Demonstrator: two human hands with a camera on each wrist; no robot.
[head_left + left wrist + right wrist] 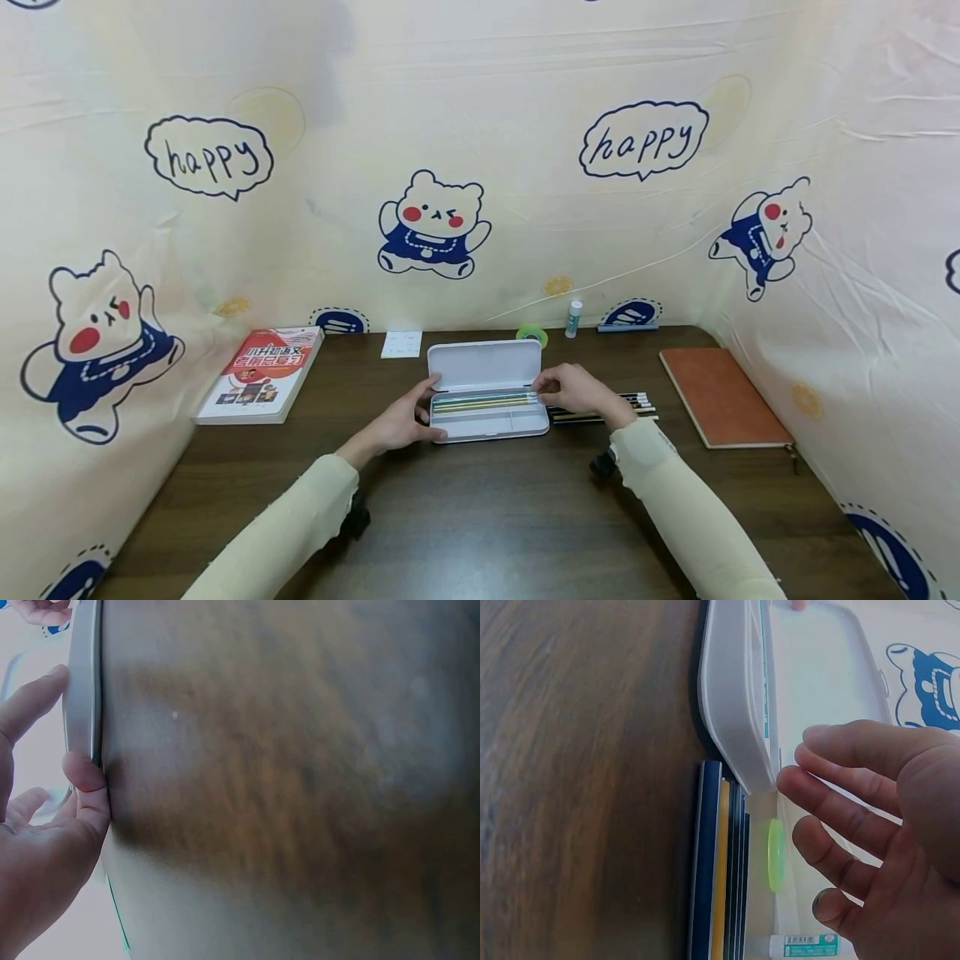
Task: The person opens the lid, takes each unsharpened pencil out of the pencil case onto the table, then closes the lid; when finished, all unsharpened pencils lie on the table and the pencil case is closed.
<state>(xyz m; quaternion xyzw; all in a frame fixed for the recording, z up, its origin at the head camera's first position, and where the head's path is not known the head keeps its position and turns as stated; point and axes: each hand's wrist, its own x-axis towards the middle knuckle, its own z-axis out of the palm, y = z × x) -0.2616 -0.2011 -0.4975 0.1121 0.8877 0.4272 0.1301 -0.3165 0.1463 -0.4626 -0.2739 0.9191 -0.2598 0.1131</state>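
Note:
An open white pencil case (487, 421) lies mid-table with its lid (485, 362) raised and several pencils (483, 402) in its tray. My left hand (401, 425) holds the case's left end, thumb (86, 780) on the near rim and index finger (30, 697) at the far side. My right hand (573, 387) hovers at the case's right end, its relaxed fingers (855, 802) spread and holding nothing, the tips by the pencil ends. More loose pencils (637, 404) (720, 862) lie on the table right of the case (735, 697).
A red book (262, 375) lies at the left, an orange notebook (720, 396) at the right. Behind the case are a white card (401, 343), a green tape roll (532, 335) (776, 855) and a glue stick (573, 318) (806, 945). Printed cloth walls surround the brown table (480, 517).

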